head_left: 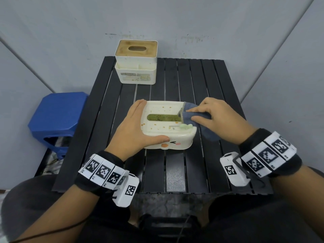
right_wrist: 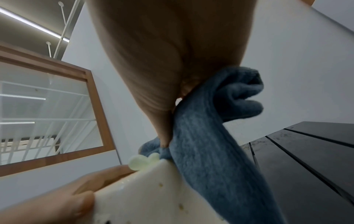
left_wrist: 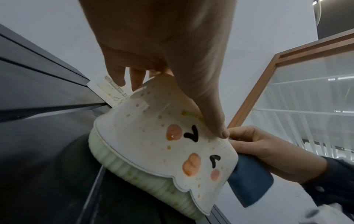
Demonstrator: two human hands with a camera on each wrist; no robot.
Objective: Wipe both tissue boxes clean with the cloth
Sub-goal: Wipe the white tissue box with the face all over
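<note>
A cream tissue box [head_left: 157, 127] with a cartoon face [left_wrist: 191, 134] and brown spots sits mid-table. My left hand [head_left: 133, 127] grips its left end, thumb along the front edge and fingers over the back. My right hand [head_left: 215, 116] holds a blue cloth [head_left: 194, 114] pressed on the box's right top, the rest of the cloth [right_wrist: 201, 136] hanging down the right side. A second tissue box [head_left: 135, 60], white with a wooden lid, stands at the table's far left.
The black slatted table [head_left: 210, 85] stands against a grey wall. A blue plastic stool [head_left: 56, 116] sits to its left. My knees are under the table's near edge.
</note>
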